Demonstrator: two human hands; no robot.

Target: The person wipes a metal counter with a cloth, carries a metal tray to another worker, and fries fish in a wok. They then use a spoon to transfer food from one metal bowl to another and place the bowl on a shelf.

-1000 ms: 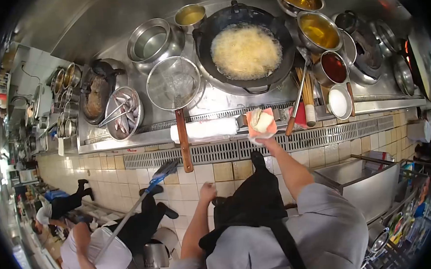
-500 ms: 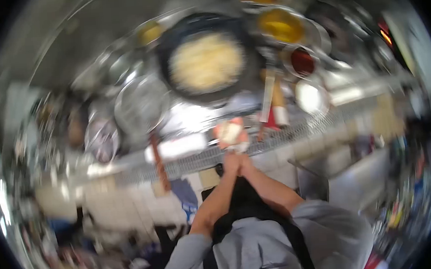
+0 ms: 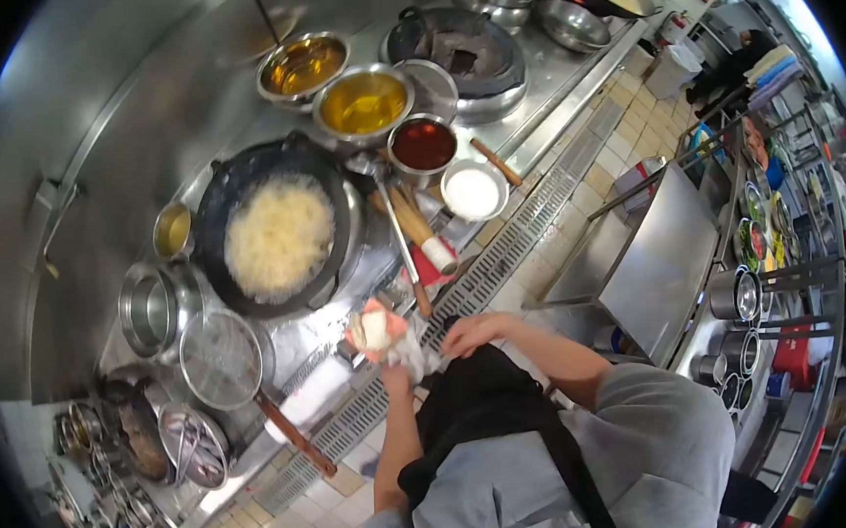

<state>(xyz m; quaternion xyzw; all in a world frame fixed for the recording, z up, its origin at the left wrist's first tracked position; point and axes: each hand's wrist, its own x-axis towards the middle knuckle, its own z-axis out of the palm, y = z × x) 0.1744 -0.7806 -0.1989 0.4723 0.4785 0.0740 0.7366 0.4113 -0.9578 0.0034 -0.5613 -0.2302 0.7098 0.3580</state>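
Note:
At the counter's front edge, my left hand (image 3: 397, 376) is closed at the lower end of a pink-and-white plastic bag (image 3: 376, 328) with a white lump showing at its top. Crumpled clear plastic (image 3: 415, 353) trails from the bag towards my right. My right hand (image 3: 473, 332) is a little to the right, before the black apron, its fingers loosely bent and nothing visible in them. Beyond the bag, pale yellow food bubbles in oil in a black wok (image 3: 209, 225). A ladle (image 3: 395, 217) and a bamboo brush (image 3: 418, 227) lie right of the wok.
A wire strainer (image 3: 222, 361) with a wooden handle overhangs the counter at left. Steel bowls hold yellow oil (image 3: 363, 104), dark red liquid (image 3: 424, 146) and something white (image 3: 474, 190). A drain grate (image 3: 500, 249) runs along the front. A steel table (image 3: 658, 262) stands at right.
My view has turned, so the wok now appears further left and the picture is sharper. My hands, together at the bag before, are now apart, the right one drawn to the right.

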